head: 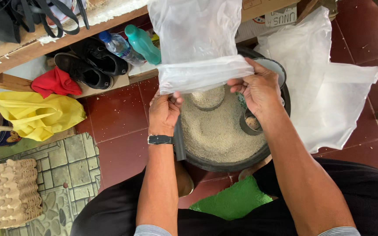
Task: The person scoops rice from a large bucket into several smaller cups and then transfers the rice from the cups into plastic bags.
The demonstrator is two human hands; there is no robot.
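We hold a thin clear plastic bag (pixel 200 48) above the dark round basin (pixel 281 144), our left hand (pixel 165 111) and right hand (pixel 259 87) each pinched shut on its folded lower edge; it looks light, limp and slippery, best gripped at that doubled fold. The basin holds pale grain (pixel 215 131) with a small tin (pixel 251 122) sunk in it; more empty bags (pixel 329 87) lie on the red floor just beside.

Both bare forearms are extended forward and slightly inward, the left hand (pixel 164 110), banded at the wrist by a dark watch (pixel 160 139), being closed in a pinch, while the right hand (pixel 259 87) is curled with fingers bent downward.
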